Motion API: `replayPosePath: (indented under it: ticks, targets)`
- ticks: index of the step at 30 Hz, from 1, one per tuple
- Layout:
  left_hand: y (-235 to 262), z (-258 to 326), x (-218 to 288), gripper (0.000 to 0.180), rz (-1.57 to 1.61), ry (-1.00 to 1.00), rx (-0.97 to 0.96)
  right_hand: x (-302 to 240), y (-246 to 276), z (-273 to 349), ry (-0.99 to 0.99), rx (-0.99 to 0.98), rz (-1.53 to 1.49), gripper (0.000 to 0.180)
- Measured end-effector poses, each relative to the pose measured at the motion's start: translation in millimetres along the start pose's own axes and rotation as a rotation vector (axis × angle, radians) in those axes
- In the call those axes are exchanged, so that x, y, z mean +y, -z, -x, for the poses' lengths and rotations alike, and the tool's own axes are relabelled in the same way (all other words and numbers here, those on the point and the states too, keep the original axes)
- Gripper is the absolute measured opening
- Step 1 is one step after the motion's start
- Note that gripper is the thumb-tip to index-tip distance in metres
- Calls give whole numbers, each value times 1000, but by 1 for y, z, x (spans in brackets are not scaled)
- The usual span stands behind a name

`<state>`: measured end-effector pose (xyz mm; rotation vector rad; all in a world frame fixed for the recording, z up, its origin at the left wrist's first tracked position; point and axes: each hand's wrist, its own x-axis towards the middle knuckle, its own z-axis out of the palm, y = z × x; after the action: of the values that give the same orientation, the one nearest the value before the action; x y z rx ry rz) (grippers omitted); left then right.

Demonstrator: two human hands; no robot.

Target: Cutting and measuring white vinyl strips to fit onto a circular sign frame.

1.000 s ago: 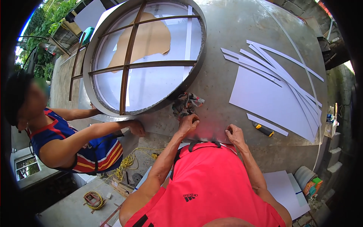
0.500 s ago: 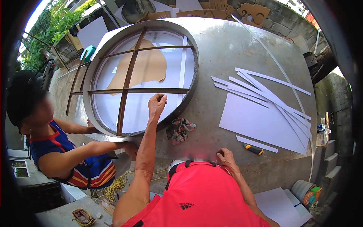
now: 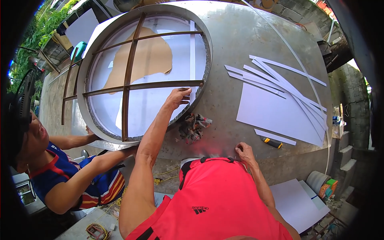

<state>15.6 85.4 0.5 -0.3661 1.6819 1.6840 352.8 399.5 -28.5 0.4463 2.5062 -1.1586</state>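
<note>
A large round metal ring (image 3: 82, 94) with rusty crossbars (image 3: 160, 86) lies on the metal table. Inside it are a white panel (image 3: 150, 116), a tan irregular sheet (image 3: 142, 56) and an upright white strip (image 3: 193, 52). My left hand (image 3: 178, 99) reaches over the ring's lower right, just under a crossbar. Its fingers are a little apart beside the strip's near end, with nothing seen in them; whether they touch the strip I cannot tell. My right hand (image 3: 245, 153) rests at the table's near edge, fingers curled in, nothing visible in it.
A crumpled patterned cloth (image 3: 194, 128) lies beside the ring. At right are white strips (image 3: 276, 82), a white sheet (image 3: 272, 108) and a yellow-black cutter (image 3: 272, 142). A co-worker (image 3: 68, 172) stands at left, hands by the ring's rim. A yellow cord (image 3: 166, 179) lies below.
My left hand has shifted right toward the white strip, and its fingers have loosened. The view has tilted, so the table sits higher. My right hand stays at the table edge.
</note>
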Motion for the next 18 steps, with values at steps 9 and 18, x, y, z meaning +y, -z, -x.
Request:
replayPosePath:
  ticks: [9, 18]
  targets:
    - [38, 14, -14, 36, -361, -138, -73, 5, -4, 2, 8, -6, 36, 21]
    - [103, 192, 21, 20, -990, -156, 260, -40, 27, 7, -14, -157, -75, 28]
